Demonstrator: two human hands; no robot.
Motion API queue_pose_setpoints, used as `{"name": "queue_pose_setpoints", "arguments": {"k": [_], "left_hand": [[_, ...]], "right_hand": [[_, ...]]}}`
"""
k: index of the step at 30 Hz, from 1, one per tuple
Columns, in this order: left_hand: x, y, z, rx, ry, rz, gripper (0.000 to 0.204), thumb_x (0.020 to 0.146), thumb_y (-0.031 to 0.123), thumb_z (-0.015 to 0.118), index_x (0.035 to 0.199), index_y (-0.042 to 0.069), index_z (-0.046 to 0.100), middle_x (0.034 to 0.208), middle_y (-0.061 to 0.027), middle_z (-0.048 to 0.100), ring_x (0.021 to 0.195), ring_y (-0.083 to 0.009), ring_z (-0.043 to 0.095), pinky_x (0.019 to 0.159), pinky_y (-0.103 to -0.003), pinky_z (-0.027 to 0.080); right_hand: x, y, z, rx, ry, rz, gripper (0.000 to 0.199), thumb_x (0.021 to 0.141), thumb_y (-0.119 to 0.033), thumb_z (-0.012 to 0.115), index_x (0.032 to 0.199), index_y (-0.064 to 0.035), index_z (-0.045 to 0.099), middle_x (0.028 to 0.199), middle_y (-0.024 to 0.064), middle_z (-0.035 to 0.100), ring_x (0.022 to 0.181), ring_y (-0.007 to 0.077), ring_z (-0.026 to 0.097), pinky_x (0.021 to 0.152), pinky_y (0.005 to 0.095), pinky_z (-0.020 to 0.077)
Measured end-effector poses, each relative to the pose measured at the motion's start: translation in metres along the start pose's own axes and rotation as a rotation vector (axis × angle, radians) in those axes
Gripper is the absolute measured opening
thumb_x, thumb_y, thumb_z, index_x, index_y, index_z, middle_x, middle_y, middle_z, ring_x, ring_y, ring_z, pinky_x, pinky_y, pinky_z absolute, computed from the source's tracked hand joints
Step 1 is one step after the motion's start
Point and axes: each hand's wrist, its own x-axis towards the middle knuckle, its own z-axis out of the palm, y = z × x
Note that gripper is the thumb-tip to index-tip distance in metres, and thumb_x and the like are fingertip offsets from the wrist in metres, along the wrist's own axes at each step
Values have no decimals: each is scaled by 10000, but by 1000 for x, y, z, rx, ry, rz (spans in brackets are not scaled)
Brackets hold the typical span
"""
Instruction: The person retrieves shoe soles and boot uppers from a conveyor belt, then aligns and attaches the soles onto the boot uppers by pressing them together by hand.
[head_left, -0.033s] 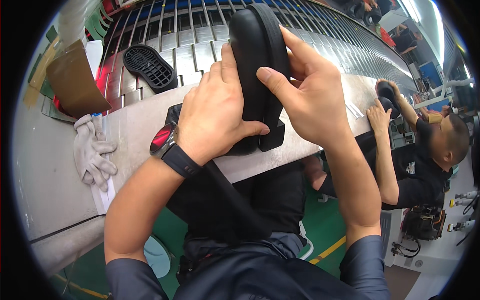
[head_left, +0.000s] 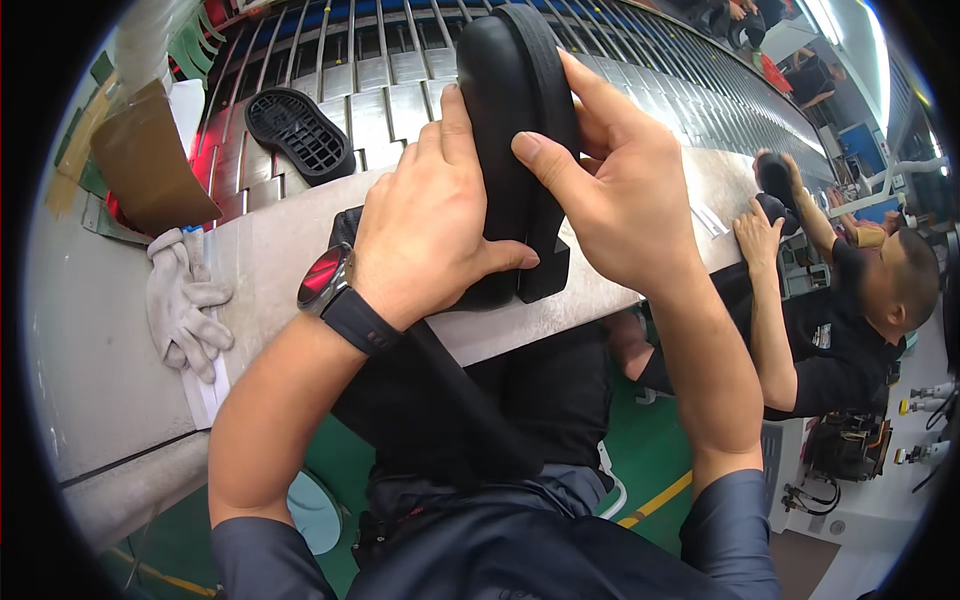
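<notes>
We have both hands on a black shoe [head_left: 515, 110] that stands on end, its heel resting on the grey bench [head_left: 270, 250] and its toe pointing away toward the slatted conveyor [head_left: 390, 60]. Our left hand [head_left: 425, 230] is wrapped around the shoe's left side, thumb pressed across the lower part near the heel, and it wears a dark watch [head_left: 335, 290] at the wrist. Our right hand [head_left: 620, 200] is clamped on the shoe's right side, thumb laid against the front face and fingers curled over the sole edge. The two hands almost meet around the shoe, so both are closed on it.

Left of the shoe, a separate black outsole [head_left: 300, 132] with a grid tread lies on the conveyor slats. Further left of the shoe and nearer us, a pair of white work gloves [head_left: 185, 305] lies on the bench, and behind them a brown cardboard piece [head_left: 145, 165] leans at the conveyor's edge.

Right of the shoe, along the same bench, a co-worker in a black shirt [head_left: 850, 340] leans in with both hands on another dark shoe [head_left: 775, 180].
</notes>
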Motion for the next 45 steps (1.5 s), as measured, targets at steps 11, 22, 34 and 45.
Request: {"name": "queue_pose_setpoints", "arguments": {"k": [11, 22, 34, 45], "left_hand": [[0, -10, 1, -21, -18, 18, 1408, 650, 452, 1019, 1570, -245, 212, 1205, -315, 639, 1120, -436, 683, 935, -460, 598], [-1, -29, 0, -128, -40, -1, 1348, 705, 464, 988, 1630, -133, 209, 1357, -326, 602, 1252, -464, 637, 1059, -472, 540], [1, -45, 8, -158, -75, -36, 1380, 720, 550, 966, 1645, -129, 200, 1552, -362, 494, 1451, -485, 517, 1204, -474, 447], [0, -52, 1, -263, -99, -46, 1324, 709, 411, 1011, 1653, -99, 235, 1539, -340, 528, 1445, -447, 543, 1198, -448, 448]], "right_hand": [[13, -20, -8, -760, -155, -363, 644, 928, -130, 767, 1395, 235, 514, 816, 279, 725, 763, 417, 758, 698, 426, 602], [94, 37, 23, 788, -130, 277, 566, 1132, -464, 543, 1493, -33, 612, 1159, 78, 714, 1010, 152, 655, 949, 289, 497], [120, 45, 41, 261, -379, 144, 455, 949, -402, 828, 1110, 17, 754, 968, 55, 741, 876, 102, 655, 798, 260, 518], [99, 30, 42, 126, -167, -36, 335, 984, -260, 691, 957, 65, 765, 974, 118, 758, 859, 150, 680, 793, 293, 531]]}}
